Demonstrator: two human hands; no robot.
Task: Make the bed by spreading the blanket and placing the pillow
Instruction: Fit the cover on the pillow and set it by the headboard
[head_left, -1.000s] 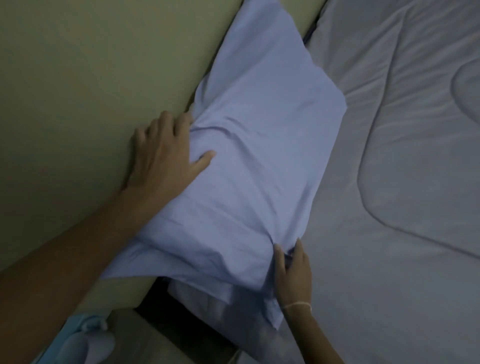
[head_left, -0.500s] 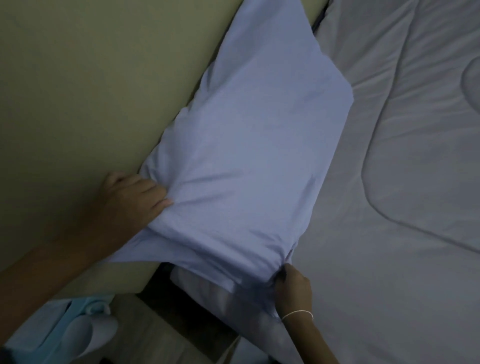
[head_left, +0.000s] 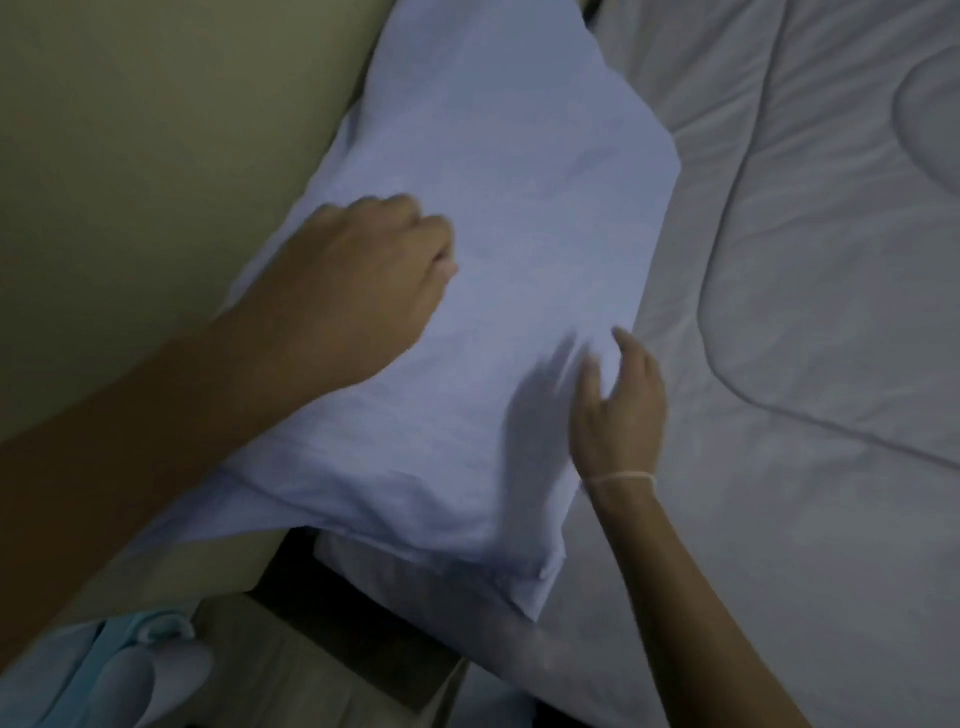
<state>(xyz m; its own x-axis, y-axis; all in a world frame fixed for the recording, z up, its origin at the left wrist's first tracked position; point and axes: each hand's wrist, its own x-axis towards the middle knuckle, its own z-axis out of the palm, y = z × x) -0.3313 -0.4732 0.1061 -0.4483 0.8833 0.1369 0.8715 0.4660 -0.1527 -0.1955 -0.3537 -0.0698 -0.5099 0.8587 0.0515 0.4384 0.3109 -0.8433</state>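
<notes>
Pillow (head_left: 498, 291) lies at the head of the bed, its left edge against the headboard (head_left: 156, 156), its right edge on the blanket (head_left: 805, 338). Left hand (head_left: 363, 280) rests on top with fingers curled, gripping nothing I can make out. Right hand (head_left: 621, 405) lies open at the near right edge, fingers loosely spread, holding nothing. The near corner overhangs the mattress edge; a hard push towards the near side could, I judge, slide the pillow off the bed or ruck the case.
</notes>
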